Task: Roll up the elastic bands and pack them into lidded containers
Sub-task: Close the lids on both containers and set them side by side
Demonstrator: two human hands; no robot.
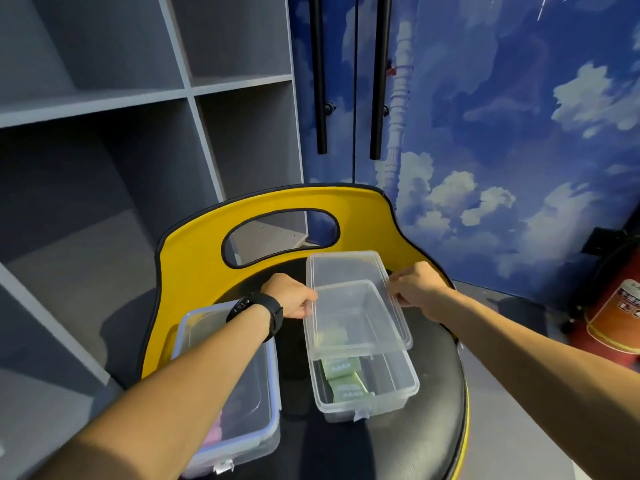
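A clear lid [356, 306] hovers tilted over a clear container [398, 386] on the black chair seat. My left hand [294, 296] pinches the lid's left edge and my right hand [415, 284] pinches its right edge. The lid covers the container's far half; the near half is uncovered. Inside lie rolled pale green elastic bands [346, 384]. To the left stands a second clear container [256, 410] with a blue-rimmed lid on it, partly hidden under my left forearm; pink rolls [214, 433] show through its wall.
Both containers sit on a black round seat [433, 427] with a yellow backrest [194, 258]. Grey shelving [104, 105] stands at the left. A cloud-printed cabinet door [519, 133] is behind. A red fire extinguisher [613, 313] stands at the right.
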